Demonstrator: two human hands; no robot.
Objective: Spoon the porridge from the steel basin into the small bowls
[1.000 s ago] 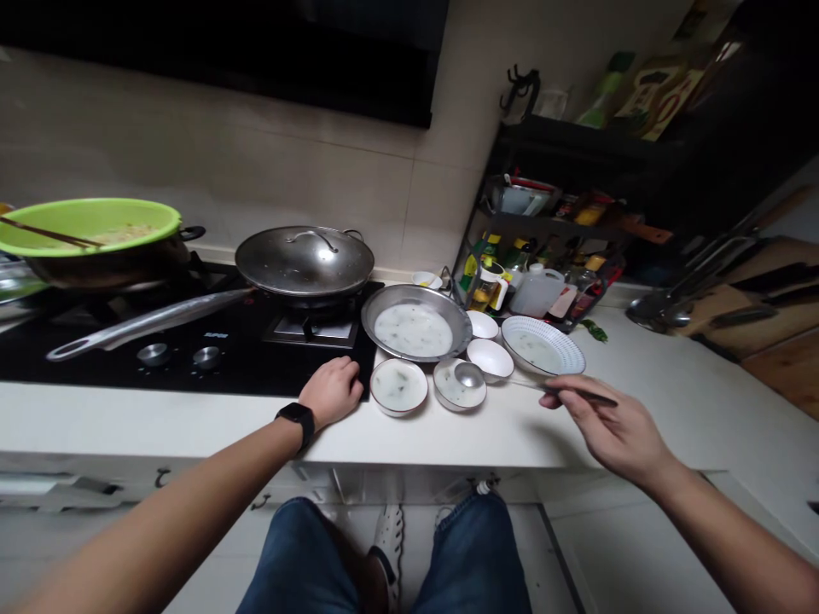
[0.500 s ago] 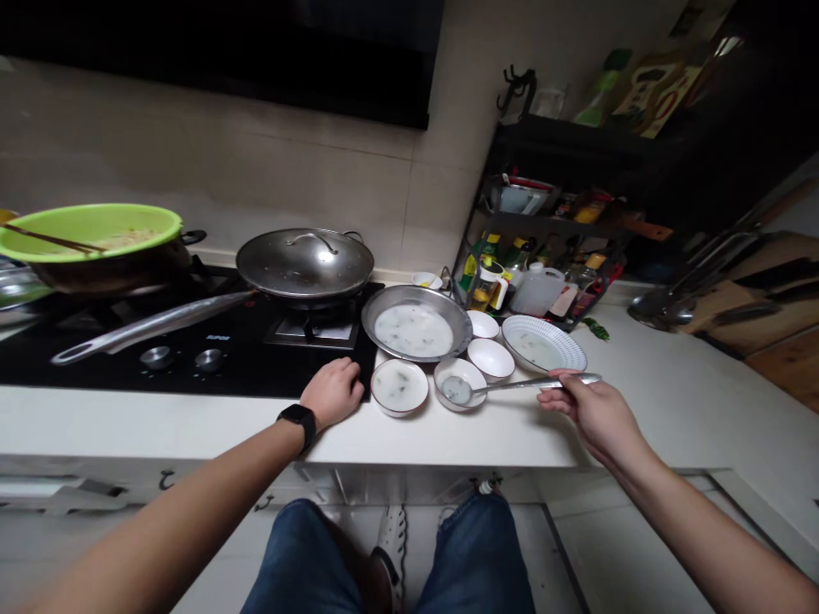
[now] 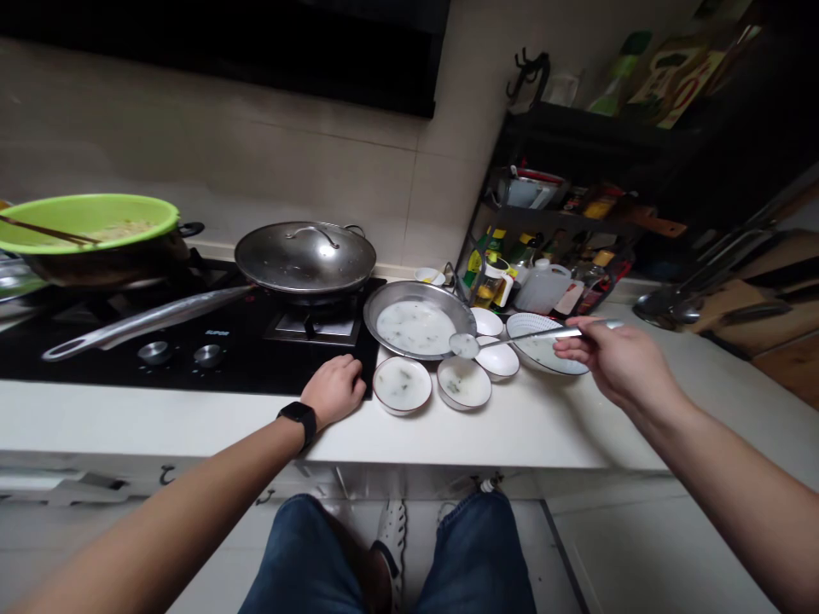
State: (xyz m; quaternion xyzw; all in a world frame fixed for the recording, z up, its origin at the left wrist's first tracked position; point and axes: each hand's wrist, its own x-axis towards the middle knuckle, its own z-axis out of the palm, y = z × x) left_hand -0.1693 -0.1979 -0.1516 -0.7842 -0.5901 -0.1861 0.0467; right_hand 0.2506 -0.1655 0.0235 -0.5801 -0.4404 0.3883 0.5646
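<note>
My right hand [image 3: 614, 358] is closed around the handle of a metal ladle [image 3: 464, 344]. The ladle's bowl hangs between a metal basin [image 3: 374, 317] of whitish soup and a small bowl [image 3: 465, 394] holding soup with dark green bits. Left of that bowl stands a second filled bowl [image 3: 402, 396]. Beneath the ladle's handle a white bowl [image 3: 502, 362] is partly covered, with another small white bowl [image 3: 487, 322] behind it. A patterned bowl [image 3: 532, 324] of soup sits near my right fingertips. Curled and apart from the bowls, my left hand [image 3: 333, 392] rests at the stove's corner.
A lidded wok [image 3: 304, 256] sits on the black stove [image 3: 185, 328], its long handle [image 3: 147, 322] reaching left. Farther left is a green basin [image 3: 95, 217] with chopsticks. A dark rack [image 3: 576, 128] with bottles stands behind the bowls; knives and a block are at right.
My right hand has lifted the ladle out of the small bowl, up toward the metal basin. That bowl now holds more soup. My left hand stays in place.
</note>
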